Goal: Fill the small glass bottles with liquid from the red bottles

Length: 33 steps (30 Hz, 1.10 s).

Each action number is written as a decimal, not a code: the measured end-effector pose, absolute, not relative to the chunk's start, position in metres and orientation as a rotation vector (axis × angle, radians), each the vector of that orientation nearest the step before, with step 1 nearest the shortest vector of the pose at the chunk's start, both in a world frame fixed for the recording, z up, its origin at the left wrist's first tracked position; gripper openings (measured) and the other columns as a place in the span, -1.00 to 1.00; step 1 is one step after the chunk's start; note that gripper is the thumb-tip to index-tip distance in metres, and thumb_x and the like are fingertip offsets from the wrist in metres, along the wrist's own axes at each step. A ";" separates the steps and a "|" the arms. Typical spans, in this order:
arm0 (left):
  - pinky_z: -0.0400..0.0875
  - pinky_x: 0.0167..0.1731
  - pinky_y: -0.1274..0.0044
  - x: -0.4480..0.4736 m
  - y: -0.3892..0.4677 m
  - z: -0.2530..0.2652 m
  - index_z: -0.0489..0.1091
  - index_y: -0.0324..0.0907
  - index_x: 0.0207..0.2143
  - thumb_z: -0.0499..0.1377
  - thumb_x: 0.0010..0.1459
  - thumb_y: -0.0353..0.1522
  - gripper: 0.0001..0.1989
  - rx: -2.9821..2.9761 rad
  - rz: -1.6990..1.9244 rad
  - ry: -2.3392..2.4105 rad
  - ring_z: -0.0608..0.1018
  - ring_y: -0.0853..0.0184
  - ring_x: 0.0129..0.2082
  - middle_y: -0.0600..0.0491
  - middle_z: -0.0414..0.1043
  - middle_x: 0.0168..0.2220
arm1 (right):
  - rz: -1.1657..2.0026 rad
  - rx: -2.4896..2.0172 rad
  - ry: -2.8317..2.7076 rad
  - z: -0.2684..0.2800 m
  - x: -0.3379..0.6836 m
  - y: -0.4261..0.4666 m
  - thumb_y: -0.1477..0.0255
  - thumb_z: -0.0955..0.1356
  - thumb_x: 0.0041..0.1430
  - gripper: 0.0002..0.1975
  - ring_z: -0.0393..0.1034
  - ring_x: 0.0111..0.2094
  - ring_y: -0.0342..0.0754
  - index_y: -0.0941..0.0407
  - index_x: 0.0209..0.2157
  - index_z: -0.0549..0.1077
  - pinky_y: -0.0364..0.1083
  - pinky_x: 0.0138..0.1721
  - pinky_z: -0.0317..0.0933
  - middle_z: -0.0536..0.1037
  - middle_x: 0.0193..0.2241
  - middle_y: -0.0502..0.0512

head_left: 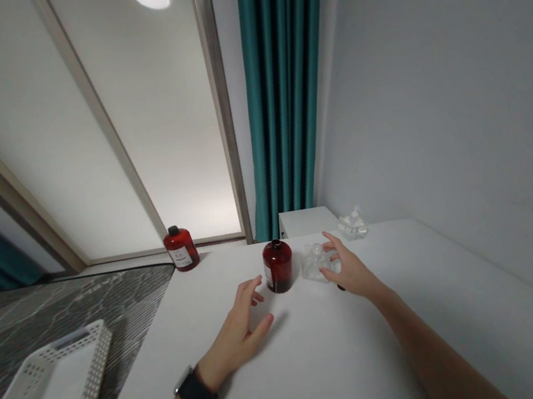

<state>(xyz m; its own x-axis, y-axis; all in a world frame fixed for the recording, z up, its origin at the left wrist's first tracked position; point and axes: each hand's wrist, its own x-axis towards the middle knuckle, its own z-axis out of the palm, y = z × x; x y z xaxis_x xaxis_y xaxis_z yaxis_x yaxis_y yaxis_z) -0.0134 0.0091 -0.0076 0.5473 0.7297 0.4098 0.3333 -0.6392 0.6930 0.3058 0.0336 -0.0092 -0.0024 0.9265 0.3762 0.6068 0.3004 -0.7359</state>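
Observation:
On the white table, a dark red bottle (279, 267) with a pale label stands upright, its neck dark at the top. To its left, my left hand (242, 328) is open, thumb and fingers apart, just short of the bottle. A clear, squarish glass-like bottle (313, 263) is right of the red one. My right hand (351, 270) reaches over its right side with curved, spread fingers; whether they touch it I cannot tell. A small black piece (341, 287), perhaps a cap, shows partly under that hand.
Another red bottle (181, 249) with a black cap and white label stands at the table's far left corner. Crumpled clear plastic (352, 224) lies near the wall, beside a white box-like piece (306, 221). A white perforated basket (90, 382) sits low at left, off the table.

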 end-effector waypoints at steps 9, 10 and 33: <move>0.51 -0.09 0.24 -0.012 0.008 -0.007 -0.09 0.00 0.32 0.06 0.30 -0.36 -0.40 2.248 0.913 0.884 0.43 0.18 -0.08 -0.14 0.17 0.13 | 0.568 -1.364 -1.670 -0.019 0.303 0.040 0.33 0.39 0.13 -0.12 0.36 0.10 0.09 0.01 0.37 -0.12 0.20 0.10 0.26 0.36 0.16 0.31; 0.51 -0.10 0.26 -0.012 0.009 -0.007 -0.09 0.00 0.32 0.06 0.30 -0.36 -0.40 2.247 0.913 0.882 0.43 0.18 -0.09 -0.14 0.18 0.12 | 0.592 -1.370 -1.665 -0.017 0.303 0.039 0.31 0.38 0.14 -0.12 0.37 0.11 0.09 0.00 0.37 -0.13 0.20 0.11 0.26 0.35 0.18 0.32; 0.55 -0.31 0.43 -0.014 0.012 -0.009 -0.11 0.01 0.33 0.06 0.31 -0.35 -0.39 2.272 0.841 0.908 0.44 0.21 -0.12 -0.11 0.20 0.06 | 0.914 -1.841 -1.895 0.001 0.348 0.019 0.57 0.41 -0.12 -0.81 0.23 -0.46 -0.13 0.11 -0.40 0.39 -0.16 -0.46 0.06 0.37 -0.49 -0.08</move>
